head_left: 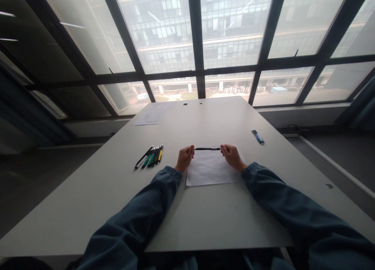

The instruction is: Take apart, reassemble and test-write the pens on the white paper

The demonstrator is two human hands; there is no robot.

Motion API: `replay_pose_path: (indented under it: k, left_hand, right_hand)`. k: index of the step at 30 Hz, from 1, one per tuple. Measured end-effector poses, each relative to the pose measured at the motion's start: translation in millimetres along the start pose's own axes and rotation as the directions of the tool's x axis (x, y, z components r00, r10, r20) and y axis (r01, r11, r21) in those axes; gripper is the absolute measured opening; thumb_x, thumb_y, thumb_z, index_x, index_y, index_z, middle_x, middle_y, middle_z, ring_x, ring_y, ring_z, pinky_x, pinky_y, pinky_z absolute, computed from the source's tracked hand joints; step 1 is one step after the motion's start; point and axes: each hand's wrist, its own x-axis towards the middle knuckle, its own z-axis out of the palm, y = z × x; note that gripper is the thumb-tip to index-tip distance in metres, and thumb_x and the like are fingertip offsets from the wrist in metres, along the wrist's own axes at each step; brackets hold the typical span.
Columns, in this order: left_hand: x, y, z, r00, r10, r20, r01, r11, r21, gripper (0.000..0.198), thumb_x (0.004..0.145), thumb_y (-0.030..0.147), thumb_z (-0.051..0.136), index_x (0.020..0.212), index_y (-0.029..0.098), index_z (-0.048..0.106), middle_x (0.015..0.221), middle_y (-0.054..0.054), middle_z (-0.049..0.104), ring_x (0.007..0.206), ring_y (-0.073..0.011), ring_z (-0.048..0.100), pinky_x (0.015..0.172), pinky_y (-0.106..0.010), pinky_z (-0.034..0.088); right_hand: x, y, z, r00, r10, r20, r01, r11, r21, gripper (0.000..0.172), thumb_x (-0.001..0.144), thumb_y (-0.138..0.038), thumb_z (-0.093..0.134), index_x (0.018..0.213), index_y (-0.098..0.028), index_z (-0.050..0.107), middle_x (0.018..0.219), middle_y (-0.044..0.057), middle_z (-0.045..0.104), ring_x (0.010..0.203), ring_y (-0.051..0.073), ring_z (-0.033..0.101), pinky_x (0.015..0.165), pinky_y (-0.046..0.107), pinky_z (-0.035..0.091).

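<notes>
A thin black pen [207,148] is held level above a white sheet of paper [211,170] on the grey table [117,192]. My left hand [185,158] pinches its left end, and my right hand [231,156] pinches its right end. Both wrists rest by the sheet's side edges, in dark blue sleeves. A row of several pens [150,157], black, green and one yellow, lies on the table to the left of my left hand.
A blue pen [258,136] lies alone at the right of the table. Printed sheets [154,114] lie at the far left corner, with two small dark round spots [185,104] near the far edge. Large windows stand behind the table.
</notes>
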Motion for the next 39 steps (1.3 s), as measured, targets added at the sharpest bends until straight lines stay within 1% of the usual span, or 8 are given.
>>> replay_pose_path:
  k: [12,18,31,39]
  left_hand:
    - [0.4,-2.9,0.2,1.000,-0.008,0.002,0.008,1.000,-0.009,0.058,0.093,0.060,0.044,0.053,0.018,0.048,0.047,0.001,0.047,0.045,-0.0105,0.044,0.050,-0.023,0.036]
    - [0.3,-4.0,0.5,1.000,-0.016,0.005,0.016,1.000,-0.012,0.059,0.092,0.062,0.043,0.053,0.018,0.046,0.046,0.001,0.046,0.045,-0.0106,0.044,0.049,-0.023,0.036]
    - [0.6,-4.2,1.1,1.000,-0.016,0.007,0.016,0.999,-0.033,0.058,0.093,0.059,0.044,0.052,0.018,0.046,0.046,0.002,0.046,0.044,-0.0100,0.044,0.049,-0.023,0.035]
    - [0.4,-4.3,0.8,1.000,-0.002,0.007,0.002,1.000,-0.022,0.059,0.093,0.059,0.044,0.051,0.018,0.048,0.045,0.001,0.047,0.044,-0.0102,0.044,0.050,-0.024,0.036]
  right_hand:
    - [-0.1,2.4,0.6,1.000,0.021,0.004,-0.021,1.000,0.001,0.051,0.093,-0.056,0.044,0.058,-0.020,0.054,0.050,0.000,0.052,0.049,0.014,0.048,0.052,0.026,0.036]
    - [0.3,1.8,0.4,1.000,0.016,0.003,-0.016,1.000,-0.011,0.054,0.093,-0.059,0.043,0.057,-0.020,0.053,0.049,0.000,0.052,0.049,0.014,0.049,0.052,0.026,0.037]
    - [-0.1,5.7,0.7,1.000,0.019,0.017,-0.019,1.000,0.001,0.054,0.093,-0.059,0.041,0.058,-0.020,0.053,0.049,-0.001,0.050,0.049,0.014,0.047,0.052,0.026,0.036]
    - [0.0,5.4,0.1,1.000,0.003,0.011,-0.003,1.000,-0.004,0.052,0.095,-0.054,0.042,0.057,-0.020,0.052,0.049,-0.001,0.049,0.048,0.013,0.046,0.052,0.025,0.034]
